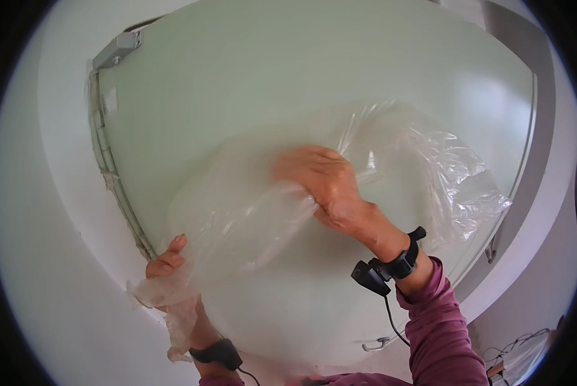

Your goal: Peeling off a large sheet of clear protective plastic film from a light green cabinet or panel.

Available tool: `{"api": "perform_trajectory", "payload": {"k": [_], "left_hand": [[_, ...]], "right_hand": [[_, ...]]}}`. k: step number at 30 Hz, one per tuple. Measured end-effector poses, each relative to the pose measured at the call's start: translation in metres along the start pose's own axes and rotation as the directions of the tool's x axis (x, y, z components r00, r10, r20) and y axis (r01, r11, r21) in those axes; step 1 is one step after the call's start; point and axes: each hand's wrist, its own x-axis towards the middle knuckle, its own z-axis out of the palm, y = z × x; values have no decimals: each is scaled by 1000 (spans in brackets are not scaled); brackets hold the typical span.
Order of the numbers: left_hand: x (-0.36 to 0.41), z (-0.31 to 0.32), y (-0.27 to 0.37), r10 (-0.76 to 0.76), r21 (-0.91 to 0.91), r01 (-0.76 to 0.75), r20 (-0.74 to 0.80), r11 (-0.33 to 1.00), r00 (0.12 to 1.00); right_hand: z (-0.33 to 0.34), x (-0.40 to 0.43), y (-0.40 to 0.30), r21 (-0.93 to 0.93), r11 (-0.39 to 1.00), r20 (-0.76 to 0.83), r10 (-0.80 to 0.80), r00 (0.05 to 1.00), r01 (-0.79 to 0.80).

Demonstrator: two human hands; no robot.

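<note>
A large sheet of clear plastic film (250,231) spreads in front of a pale green, door-like panel (288,58). At lower left, my left hand (165,264) holds the film's gathered end, which covers part of the palm and hangs down past the wrist. My right hand (319,178), its fingers blurred, grips a folded edge of the film near the middle of the panel. Beyond that hand the film continues to the right in shiny, crinkled folds. Each wrist wears a black strap with a small device and a cable.
A grey metal closer-like fitting (118,49) sits at the panel's upper left corner. Ragged covering material (107,159) runs along the left edge. Metal handles show at the right (491,251) and at the bottom (376,344). Loose dark wires (515,343) lie at lower right.
</note>
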Motion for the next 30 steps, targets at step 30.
{"api": "perform_trajectory", "payload": {"k": [30], "left_hand": [[-78,-8,-46,-131,-162,79,-341,984,931]], "right_hand": [[6,-71,-41,-247,966,236,132,963,-72]]}}
